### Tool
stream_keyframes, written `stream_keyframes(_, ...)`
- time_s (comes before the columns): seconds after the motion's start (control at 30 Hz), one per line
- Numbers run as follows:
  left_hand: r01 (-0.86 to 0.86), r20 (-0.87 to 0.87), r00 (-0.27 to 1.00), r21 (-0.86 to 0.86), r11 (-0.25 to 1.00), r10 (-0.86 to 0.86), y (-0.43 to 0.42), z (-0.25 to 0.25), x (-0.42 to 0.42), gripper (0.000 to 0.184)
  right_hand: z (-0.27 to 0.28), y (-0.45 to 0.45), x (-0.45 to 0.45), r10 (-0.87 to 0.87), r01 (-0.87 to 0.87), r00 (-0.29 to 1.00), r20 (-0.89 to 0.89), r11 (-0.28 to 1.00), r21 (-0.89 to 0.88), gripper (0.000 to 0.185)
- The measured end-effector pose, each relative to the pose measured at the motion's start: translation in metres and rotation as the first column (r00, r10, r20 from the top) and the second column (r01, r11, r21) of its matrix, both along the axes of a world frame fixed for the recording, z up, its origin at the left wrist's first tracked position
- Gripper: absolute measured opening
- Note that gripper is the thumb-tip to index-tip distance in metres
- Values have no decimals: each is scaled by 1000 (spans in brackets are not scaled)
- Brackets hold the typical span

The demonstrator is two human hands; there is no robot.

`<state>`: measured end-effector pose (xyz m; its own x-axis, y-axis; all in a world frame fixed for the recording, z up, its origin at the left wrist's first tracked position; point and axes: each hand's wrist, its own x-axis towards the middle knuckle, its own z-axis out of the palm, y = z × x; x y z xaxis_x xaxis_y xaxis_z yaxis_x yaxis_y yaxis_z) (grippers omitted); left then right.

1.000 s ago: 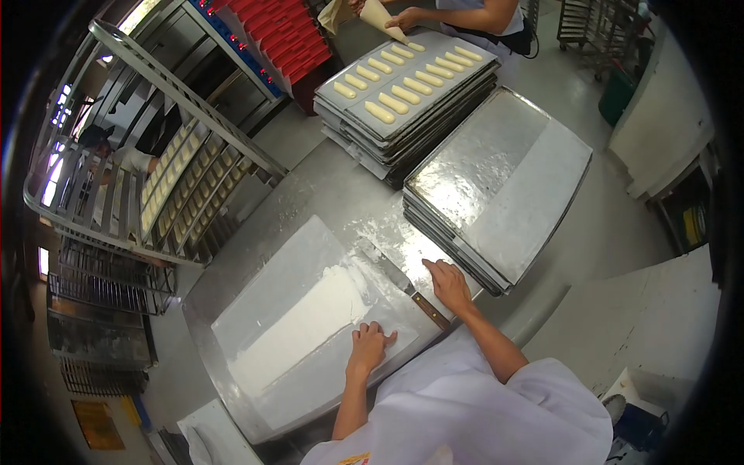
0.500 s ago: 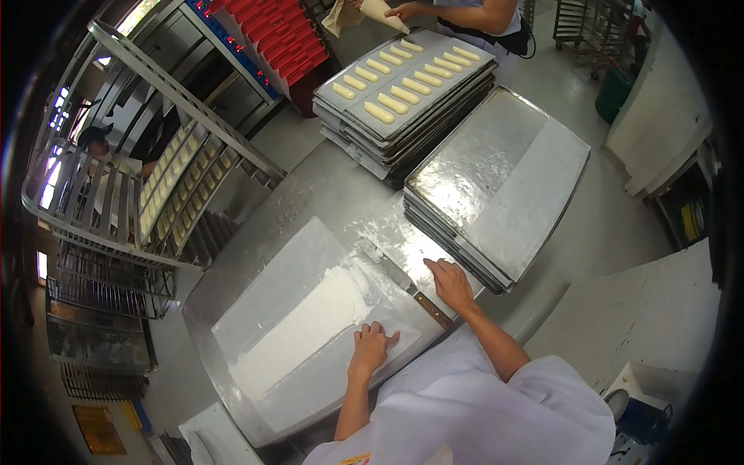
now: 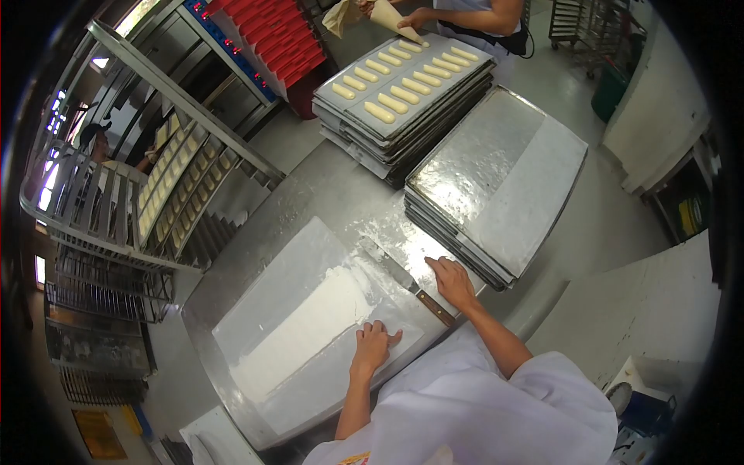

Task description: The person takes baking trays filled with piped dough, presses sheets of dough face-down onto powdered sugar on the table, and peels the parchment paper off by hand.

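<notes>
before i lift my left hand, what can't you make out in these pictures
All in the head view:
- underside of the left hand: hidden by the hand itself
- top of the piping bag: cut off by the upper edge
- rest of the shirt emblem: cut off by the lower edge
- surfaces of lower trays: covered by the top tray

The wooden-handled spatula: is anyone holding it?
No, the spatula lies between the left hand and the right hand, gripped by neither.

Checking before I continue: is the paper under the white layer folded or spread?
Spread: the paper lies flat on the table, its outline showing around the white layer.
</notes>
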<state>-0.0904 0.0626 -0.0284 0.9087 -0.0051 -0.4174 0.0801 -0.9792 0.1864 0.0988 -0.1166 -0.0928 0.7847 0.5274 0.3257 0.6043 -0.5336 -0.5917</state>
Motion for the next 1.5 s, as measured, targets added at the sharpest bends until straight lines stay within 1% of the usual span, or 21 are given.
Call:
stream_keyframes(0.23,7,8,1000,-1,1000,-7,2,-2,-1,54,0,1,0,-8,8,1000,0,1000,-2,46)
stream_keyframes(0.5,4,-16,1000,-12,1000,-4,4,-4,0,54,2,1,-1,-7,7,1000,5,999,40,44)
stream_keyframes(0.67,15,12,1000,-26,1000,-15,6,-4,-2,58,3,1,-1,-5,4,1000,5,999,39,43)
stream_keyframes(0.8,4,32,999,-41,999,-3,8,-10,-5,58,6,2,-2,0,0,1000,-2,999,42,42)
stream_keyframes(0.87,-21,80,996,-58,998,25,8,-11,-6,58,6,3,-2,-1,1,1000,-4,1000,27,41)
stream_keyframes(1.0,-47,74,996,-107,993,55,8,-10,-8,58,9,5,-2,0,0,1000,-4,1000,-23,40)
stream_keyframes(1.03,-49,68,996,-118,992,58,8,-8,-7,55,12,4,-3,13,-15,999,-43,999,-39,41)
stream_keyframes(1.07,-66,65,995,-128,990,75,8,-7,-6,53,8,2,-1,34,-36,999,-37,998,-53,41)
stream_keyframes(1.1,-109,70,990,-134,985,120,10,-7,-5,53,-1,2,1,25,-24,999,33,998,-54,42)
stream_keyframes(1.13,-97,81,990,-169,981,112,11,-9,-5,50,-9,5,2,36,-32,995,98,999,-45,42)
stream_keyframes(1.17,-96,93,989,-199,975,116,13,-13,-8,48,-7,7,0,25,-22,998,51,998,-54,42)
stream_keyframes(1.2,-57,153,985,-139,989,79,12,-19,-12,44,0,7,-1,21,-20,1000,6,998,-65,42)
stream_keyframes(1.23,-24,206,978,-67,997,38,12,-27,-13,40,0,8,-2,30,-27,998,50,998,-65,43)
stream_keyframes(1.27,-38,200,978,-106,994,59,11,-36,-13,37,-3,9,-3,36,-31,995,91,998,-58,44)
stream_keyframes(1.3,-46,194,978,-145,988,74,12,-41,-14,34,-4,8,-2,34,-30,998,48,996,-80,45)
stream_keyframes(1.33,-113,197,971,-134,985,139,14,-35,-14,34,-5,9,-2,24,-23,1000,9,994,-104,47)
stream_keyframes(1.4,-54,162,983,-195,979,87,15,-13,-14,31,1,13,-5,39,-37,999,26,996,-77,43)
stream_keyframes(1.43,-81,168,979,-193,978,115,16,-10,-17,31,1,16,-6,68,-65,997,31,995,-76,43)
stream_keyframes(1.5,-65,199,974,-195,979,105,14,-9,-21,32,5,17,-7,36,-34,999,20,994,-103,40)
